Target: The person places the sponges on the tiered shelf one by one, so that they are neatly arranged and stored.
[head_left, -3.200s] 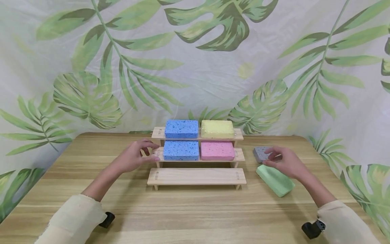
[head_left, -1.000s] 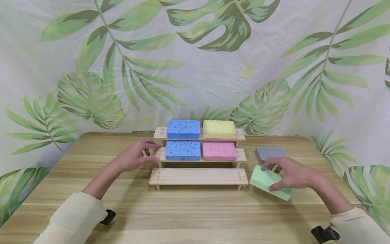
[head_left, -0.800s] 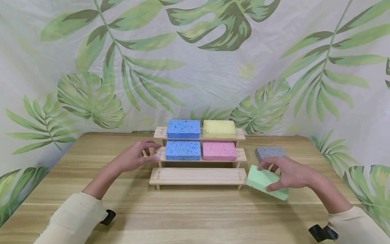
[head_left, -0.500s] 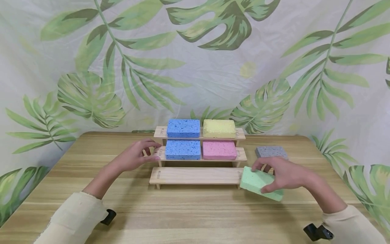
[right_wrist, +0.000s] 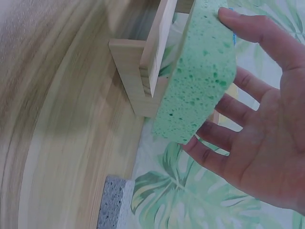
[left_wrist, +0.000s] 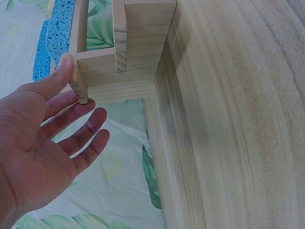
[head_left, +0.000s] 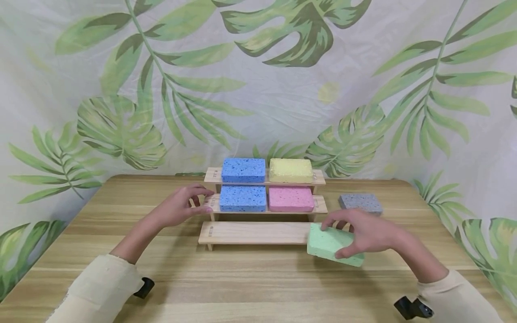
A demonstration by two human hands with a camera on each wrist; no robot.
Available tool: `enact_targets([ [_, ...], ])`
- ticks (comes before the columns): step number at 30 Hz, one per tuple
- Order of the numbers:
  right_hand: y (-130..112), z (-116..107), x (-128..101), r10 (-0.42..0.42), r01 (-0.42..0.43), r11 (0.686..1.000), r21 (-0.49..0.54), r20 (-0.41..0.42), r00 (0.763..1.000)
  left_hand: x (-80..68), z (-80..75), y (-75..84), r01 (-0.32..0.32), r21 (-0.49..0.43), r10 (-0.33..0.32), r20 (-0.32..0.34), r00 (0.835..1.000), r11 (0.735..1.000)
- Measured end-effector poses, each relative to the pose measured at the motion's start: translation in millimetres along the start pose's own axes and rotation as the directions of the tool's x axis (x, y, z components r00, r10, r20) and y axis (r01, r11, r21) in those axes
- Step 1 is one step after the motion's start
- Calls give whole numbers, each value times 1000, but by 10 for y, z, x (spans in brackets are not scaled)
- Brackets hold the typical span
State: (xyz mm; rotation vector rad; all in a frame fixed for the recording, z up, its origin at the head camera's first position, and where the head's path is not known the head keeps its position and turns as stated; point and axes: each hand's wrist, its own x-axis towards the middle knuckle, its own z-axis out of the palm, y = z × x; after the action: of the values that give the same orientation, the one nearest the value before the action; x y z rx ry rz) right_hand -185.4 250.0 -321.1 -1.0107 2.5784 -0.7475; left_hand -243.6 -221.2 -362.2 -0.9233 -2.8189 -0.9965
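Note:
My right hand [head_left: 363, 231] grips a green sponge [head_left: 329, 244] from above, thumb on its near side, and holds it at the right end of the bare bottom shelf [head_left: 254, 232] of a three-tier wooden rack [left_wrist: 124, 71]. In the right wrist view the green sponge [right_wrist: 200, 76] overlaps the rack's end [right_wrist: 143, 81]. My left hand [head_left: 177, 208] is open, its fingers [left_wrist: 64, 64] straight against the left end of the middle shelf. That shelf carries a blue sponge [head_left: 242, 198] and a pink sponge [head_left: 291, 199]. The top shelf carries a blue sponge [head_left: 243, 170] and a yellow sponge [head_left: 291, 170].
A grey speckled sponge [head_left: 361, 202] lies on the wooden table [head_left: 250, 287] to the right of the rack, behind my right hand. A leaf-print cloth [head_left: 258, 89] hangs behind the table and round its sides.
My right hand left the grey sponge, took hold of the green sponge, lifted it and carried it left to the bottom shelf's right end. The left hand has stayed on the rack.

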Motion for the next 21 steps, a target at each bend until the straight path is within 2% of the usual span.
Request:
enact_targets([
  [6,-51,35,21,-40,41,999,19,-8,999,1,-3,8,-1,0,1,3,1000,1000],
  [14,-114,108,60,-156,153,987,-45,-51,986,0,-16,9,-3,-15,3,8,1000,1000],
  [21,-197,158,108,-171,167,984,-59,-65,983,3,-15,-5,-11,-7,11,6,1000,1000],
])
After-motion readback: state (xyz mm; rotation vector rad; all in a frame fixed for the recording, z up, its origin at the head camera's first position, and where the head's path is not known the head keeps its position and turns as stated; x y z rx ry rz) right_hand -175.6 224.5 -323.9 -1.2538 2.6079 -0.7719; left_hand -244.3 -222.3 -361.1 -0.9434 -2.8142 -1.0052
